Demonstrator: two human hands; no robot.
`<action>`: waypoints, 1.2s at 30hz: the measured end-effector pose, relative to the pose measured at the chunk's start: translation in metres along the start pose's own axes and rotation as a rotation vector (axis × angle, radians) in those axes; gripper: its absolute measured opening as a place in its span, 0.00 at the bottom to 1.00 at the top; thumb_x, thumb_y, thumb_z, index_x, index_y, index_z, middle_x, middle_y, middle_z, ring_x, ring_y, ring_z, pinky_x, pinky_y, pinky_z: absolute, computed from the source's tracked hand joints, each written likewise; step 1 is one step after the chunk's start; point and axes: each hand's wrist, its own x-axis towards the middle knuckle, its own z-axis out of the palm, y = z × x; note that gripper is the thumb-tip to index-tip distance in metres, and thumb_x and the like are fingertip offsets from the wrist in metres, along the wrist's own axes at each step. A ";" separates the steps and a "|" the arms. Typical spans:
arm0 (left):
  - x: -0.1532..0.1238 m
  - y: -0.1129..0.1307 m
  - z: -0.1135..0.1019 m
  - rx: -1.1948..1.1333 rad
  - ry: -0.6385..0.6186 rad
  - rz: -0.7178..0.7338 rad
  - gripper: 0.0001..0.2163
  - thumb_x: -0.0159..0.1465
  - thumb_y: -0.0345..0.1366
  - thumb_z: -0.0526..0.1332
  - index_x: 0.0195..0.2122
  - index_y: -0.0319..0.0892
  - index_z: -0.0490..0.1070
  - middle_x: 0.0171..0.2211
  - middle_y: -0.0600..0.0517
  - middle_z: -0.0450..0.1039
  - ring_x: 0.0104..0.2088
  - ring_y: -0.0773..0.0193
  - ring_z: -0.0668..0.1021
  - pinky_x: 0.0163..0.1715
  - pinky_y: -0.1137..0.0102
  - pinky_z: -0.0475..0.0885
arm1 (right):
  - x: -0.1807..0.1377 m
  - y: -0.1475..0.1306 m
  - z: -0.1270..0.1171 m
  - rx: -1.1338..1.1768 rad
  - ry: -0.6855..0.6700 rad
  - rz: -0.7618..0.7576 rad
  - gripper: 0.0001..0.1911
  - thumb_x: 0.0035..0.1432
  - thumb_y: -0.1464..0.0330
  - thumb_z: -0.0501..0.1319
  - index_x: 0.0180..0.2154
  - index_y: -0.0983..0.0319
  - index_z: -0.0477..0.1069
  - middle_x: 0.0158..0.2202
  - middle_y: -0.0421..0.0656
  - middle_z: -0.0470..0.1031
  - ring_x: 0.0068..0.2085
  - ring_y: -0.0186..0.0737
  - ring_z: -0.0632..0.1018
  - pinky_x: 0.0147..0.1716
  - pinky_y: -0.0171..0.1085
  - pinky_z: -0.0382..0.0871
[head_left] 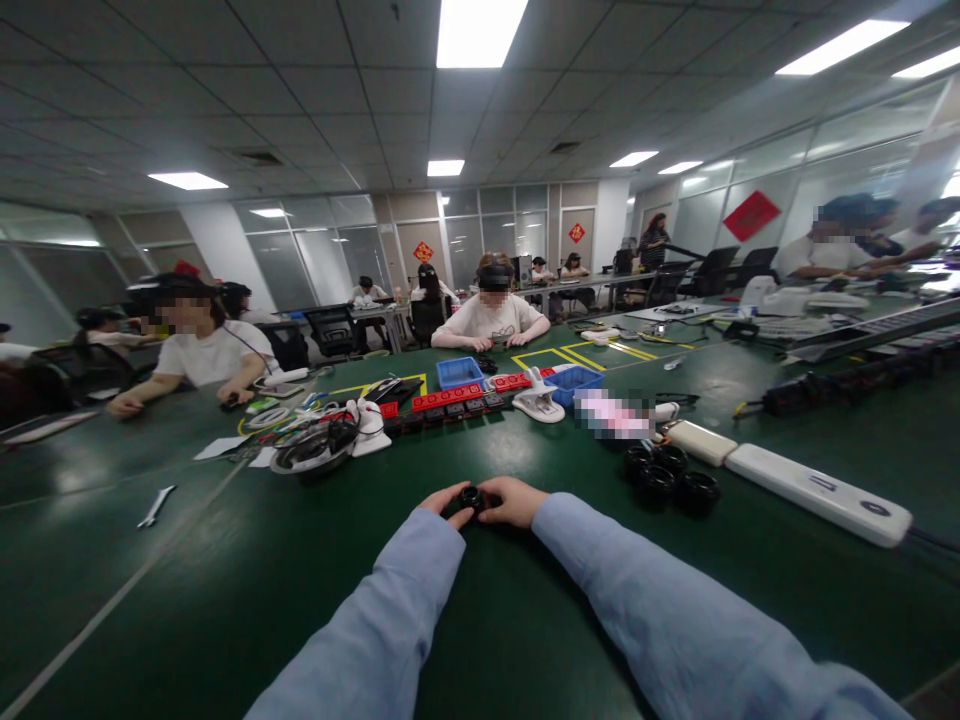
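Low over the green tabletop, my left hand and my right hand meet in front of me. Between them is a small black round part with a ring-shaped top, gripped by the fingers of both hands from either side. Its underside is hidden by the fingers. To the right of my right hand lie several similar black round parts in a cluster, with dark hollow centres.
Beyond the cluster lies a long white power strip. Ahead are a red-and-black strip of sockets, blue trays, a white clip stand and a metal bowl of cables. A wrench lies left. Co-workers sit across the table.
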 end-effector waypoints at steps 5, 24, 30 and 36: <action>0.001 0.000 0.000 -0.011 -0.006 -0.043 0.18 0.46 0.33 0.64 0.41 0.44 0.72 0.38 0.48 0.75 0.41 0.56 0.74 0.42 0.62 0.68 | 0.001 0.000 0.003 -0.024 0.075 0.051 0.12 0.41 0.66 0.66 0.27 0.63 0.65 0.22 0.33 0.62 0.25 0.29 0.64 0.23 0.29 0.55; 0.000 -0.002 0.003 -0.013 0.007 -0.026 0.18 0.48 0.32 0.61 0.43 0.44 0.70 0.40 0.49 0.73 0.41 0.58 0.74 0.39 0.65 0.69 | -0.007 -0.019 0.000 -0.239 0.138 0.137 0.26 0.36 0.54 0.66 0.35 0.64 0.65 0.28 0.41 0.69 0.29 0.35 0.68 0.23 0.31 0.56; 0.000 -0.004 0.004 0.018 0.009 0.000 0.20 0.49 0.32 0.61 0.45 0.43 0.70 0.41 0.47 0.73 0.42 0.57 0.74 0.43 0.62 0.68 | -0.005 -0.004 -0.006 0.002 -0.015 0.010 0.23 0.45 0.72 0.62 0.46 0.62 0.63 0.26 0.34 0.65 0.27 0.30 0.67 0.27 0.30 0.59; 0.002 -0.003 0.002 -0.011 -0.024 -0.018 0.17 0.47 0.32 0.63 0.41 0.44 0.71 0.38 0.48 0.74 0.41 0.58 0.74 0.41 0.63 0.67 | 0.001 0.003 -0.002 0.045 0.025 0.068 0.08 0.44 0.72 0.64 0.30 0.64 0.67 0.23 0.34 0.63 0.25 0.29 0.65 0.25 0.29 0.57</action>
